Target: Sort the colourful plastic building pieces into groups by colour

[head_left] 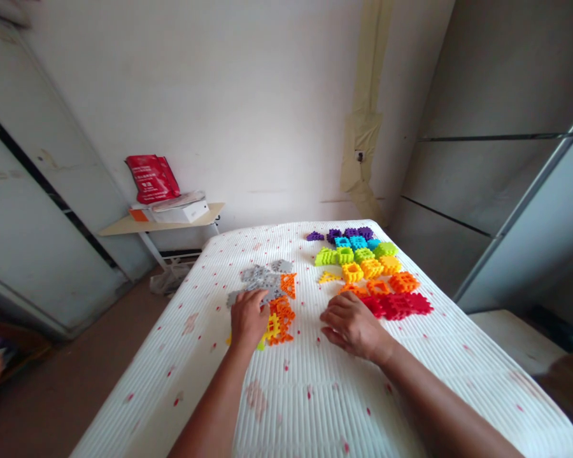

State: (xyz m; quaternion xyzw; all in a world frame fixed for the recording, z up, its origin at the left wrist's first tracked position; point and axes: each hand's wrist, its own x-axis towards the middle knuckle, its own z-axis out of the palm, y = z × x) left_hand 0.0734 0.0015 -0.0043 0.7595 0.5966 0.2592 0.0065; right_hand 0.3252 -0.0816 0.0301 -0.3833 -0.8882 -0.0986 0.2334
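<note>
My left hand [248,318] rests with curled fingers on a flat cluster of joined grid blocks [272,292], grey at the back, orange and yellow in front; whether it grips one is hidden. My right hand [351,324] lies knuckles up on the white cover, fingers bent, next to red blocks [401,305]. Behind them loose blocks lie in colour rows: orange [403,282], yellow [363,270], green [348,256], blue [356,242] and purple [348,233].
The blocks lie on a bed with a white ribbed cover dotted red [315,394]. A small side table [162,224] by the wall carries a white box and a red bag [153,178]. Cabinets stand left and right.
</note>
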